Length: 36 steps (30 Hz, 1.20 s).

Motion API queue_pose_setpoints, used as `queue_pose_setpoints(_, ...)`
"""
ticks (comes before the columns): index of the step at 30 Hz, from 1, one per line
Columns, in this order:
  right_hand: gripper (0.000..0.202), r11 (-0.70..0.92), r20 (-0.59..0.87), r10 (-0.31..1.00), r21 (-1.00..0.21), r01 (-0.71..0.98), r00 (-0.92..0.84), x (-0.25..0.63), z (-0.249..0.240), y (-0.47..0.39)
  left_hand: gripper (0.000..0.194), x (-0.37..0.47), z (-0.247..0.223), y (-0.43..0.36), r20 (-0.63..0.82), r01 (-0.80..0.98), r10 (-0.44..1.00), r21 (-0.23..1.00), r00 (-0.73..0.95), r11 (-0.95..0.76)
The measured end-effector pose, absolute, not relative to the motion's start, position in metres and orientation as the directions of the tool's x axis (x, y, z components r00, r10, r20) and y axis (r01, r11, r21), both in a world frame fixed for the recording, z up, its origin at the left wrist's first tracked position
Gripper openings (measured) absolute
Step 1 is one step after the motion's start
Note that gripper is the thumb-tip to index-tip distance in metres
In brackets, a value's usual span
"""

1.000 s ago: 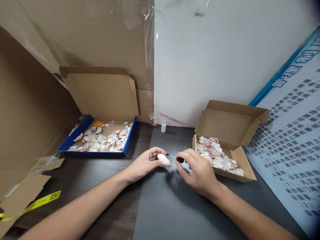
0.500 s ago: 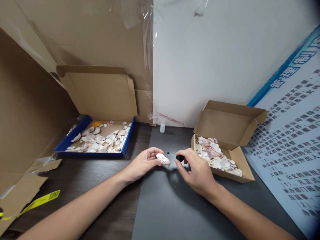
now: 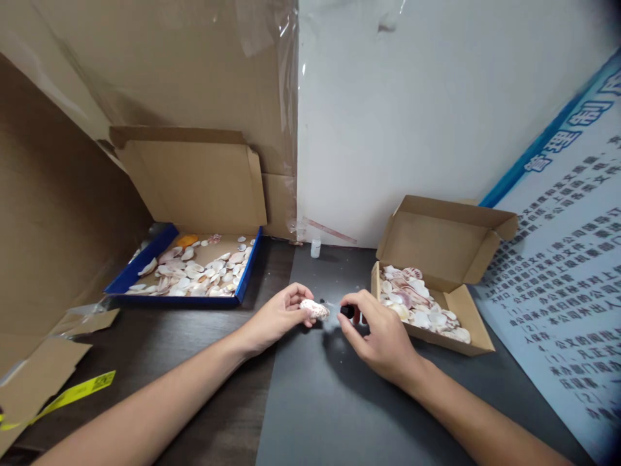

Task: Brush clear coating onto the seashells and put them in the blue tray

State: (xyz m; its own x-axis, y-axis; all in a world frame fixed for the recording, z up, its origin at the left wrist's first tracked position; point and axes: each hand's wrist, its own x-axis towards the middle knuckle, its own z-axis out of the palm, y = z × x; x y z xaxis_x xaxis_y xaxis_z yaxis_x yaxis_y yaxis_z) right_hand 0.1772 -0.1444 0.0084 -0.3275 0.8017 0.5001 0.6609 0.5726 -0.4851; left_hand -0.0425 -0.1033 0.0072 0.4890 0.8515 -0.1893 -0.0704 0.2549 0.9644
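Note:
My left hand [image 3: 284, 314] pinches a whitish, speckled, rough seashell [image 3: 315, 309] between thumb and fingers, its free end pointing right. Across from it, my right hand [image 3: 381, 330] grips a black bottle cap [image 3: 347, 311] between thumb and index finger. A thin, pale, see-through stem extends left from the cap toward the shell's end; blur hides whether they touch. Both hands are over the grey mat [image 3: 310, 395]. Behind them a small clear bottle with a white label [image 3: 315, 248] stands near the wall; its top is hard to make out.
On the left is a blue-edged box [image 3: 182, 300] of loose shells, lid raised. At right an open cardboard box [image 3: 478, 323] holds more shells. Walls of cardboard [image 3: 204, 65] and white board [image 3: 412, 116] rise behind. A yellow strip [image 3: 72, 396] lies at left.
The shell has turned from slanting downward to nearly level and shifted slightly left. My right hand with the cap has moved a little left and down.

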Motion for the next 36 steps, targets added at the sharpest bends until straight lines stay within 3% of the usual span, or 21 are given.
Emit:
queue_pose_setpoints(4, 0.009, 0.628, 0.532, 0.762, -0.467, 0.623, -0.369, 0.1777, 0.0108, -0.1451, 0.040, -0.0442, 0.0093, -0.1049, -0.179, -0.095, 0.820, 0.958, 0.544, 0.272)
queue_pose_setpoints(9, 0.004, 0.626, 0.591, 0.726, -0.355, 0.695, -0.352, 0.1774, 0.0139, -0.1443, 0.041, -0.0441, 0.0114, -0.1061, -0.181, -0.077, 0.801, 0.959, 0.571, 0.272)
queue_pose_setpoints(22, 0.006, 0.667, 0.569, 0.715, -0.379, 0.642, -0.407, 0.1792, 0.0166, -0.1413, 0.039, -0.0447, 0.0066, -0.1066, -0.196, -0.014, 0.791, 0.968, 0.580, 0.250)
queue_pose_setpoints(29, 0.008, 0.676, 0.569, 0.711, -0.390, 0.626, -0.414, 0.1800, 0.0164, -0.1416, 0.052, -0.0442, 0.0045, -0.1038, -0.219, -0.055, 0.782, 0.950, 0.584, 0.307)
queue_pose_setpoints(36, 0.007, 0.664, 0.587, 0.710, -0.376, 0.646, -0.388, 0.1810, 0.0166, -0.1417, 0.050, -0.0442, 0.0102, -0.1054, -0.212, -0.049, 0.781, 0.954, 0.587, 0.296)
